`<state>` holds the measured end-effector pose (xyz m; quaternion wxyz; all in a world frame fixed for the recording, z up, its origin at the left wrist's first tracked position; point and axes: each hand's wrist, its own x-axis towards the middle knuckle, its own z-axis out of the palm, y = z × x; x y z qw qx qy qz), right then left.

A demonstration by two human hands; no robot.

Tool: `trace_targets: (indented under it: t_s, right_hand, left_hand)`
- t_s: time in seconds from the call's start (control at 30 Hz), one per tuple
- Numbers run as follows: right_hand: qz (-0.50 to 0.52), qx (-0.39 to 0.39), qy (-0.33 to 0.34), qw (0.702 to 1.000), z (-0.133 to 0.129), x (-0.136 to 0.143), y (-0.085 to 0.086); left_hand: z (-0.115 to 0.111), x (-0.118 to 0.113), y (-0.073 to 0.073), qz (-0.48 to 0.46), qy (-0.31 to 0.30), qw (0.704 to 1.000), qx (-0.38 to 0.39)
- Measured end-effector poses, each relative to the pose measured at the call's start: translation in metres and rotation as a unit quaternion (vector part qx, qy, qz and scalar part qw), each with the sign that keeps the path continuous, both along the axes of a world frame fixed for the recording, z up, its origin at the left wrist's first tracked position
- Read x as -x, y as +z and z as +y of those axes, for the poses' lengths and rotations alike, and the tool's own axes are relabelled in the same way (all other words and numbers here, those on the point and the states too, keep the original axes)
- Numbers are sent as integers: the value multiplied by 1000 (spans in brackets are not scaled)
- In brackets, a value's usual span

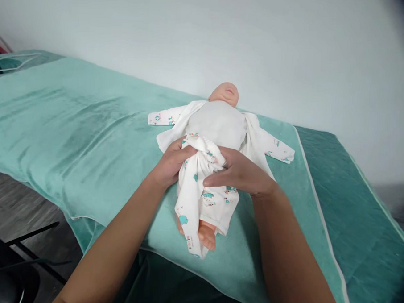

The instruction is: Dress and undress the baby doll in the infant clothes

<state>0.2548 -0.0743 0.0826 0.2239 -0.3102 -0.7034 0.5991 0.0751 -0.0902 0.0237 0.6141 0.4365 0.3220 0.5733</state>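
Note:
A baby doll (224, 93) lies on its back, its head toward the wall and its feet toward me. White printed baby pants (208, 198) cover its legs, and one foot shows below a hem. My left hand (174, 161) grips the bunched waist of the pants on the left side. On the right side my right hand (236, 171) has its thumb and fingers around the gathered cloth. An open white printed baby shirt (277, 146) spreads under the doll, both sleeves stretched outward. The doll's white torso (219, 123) is uncovered. Some fingertips are hidden in the folds.
The doll rests on a bed with a light green cover (98, 133). A darker green cover (363, 199) lies to the right. Behind stands a white wall (193, 35). A black folding chair (2, 268) is on the floor at lower left.

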Motion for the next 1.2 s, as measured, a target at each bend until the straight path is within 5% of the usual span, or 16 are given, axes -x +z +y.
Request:
trace_targets:
  t_s: [0.1,0.2,0.47,0.7,0.93,1.03,1.2]
  right_hand:
    - [-72,-12,25,997,-2,-1,0]
    - [5,28,-46,999,-4,-1,-8]
    - [151,83,-194,966,-7,15,-17]
    - [112,96,-139,979,-3,6,-16]
    - [-41,30,24,998,0,-1,-4]
    - [-80,33,20,996,-1,-2,-4]
    - [65,90,-34,993,-4,-1,-16]
  left_hand:
    - [-3,-1,0,4,25,1000,8]
    - [-6,1,0,28,16,999,-2]
    - [-3,15,5,115,-146,982,-21]
    - [-4,5,0,-36,-75,997,-7]
    - [-1,4,-2,-34,7,999,10]
    - [-2,3,-2,-15,4,1000,13]
    - [-3,4,-4,32,-8,999,-11]
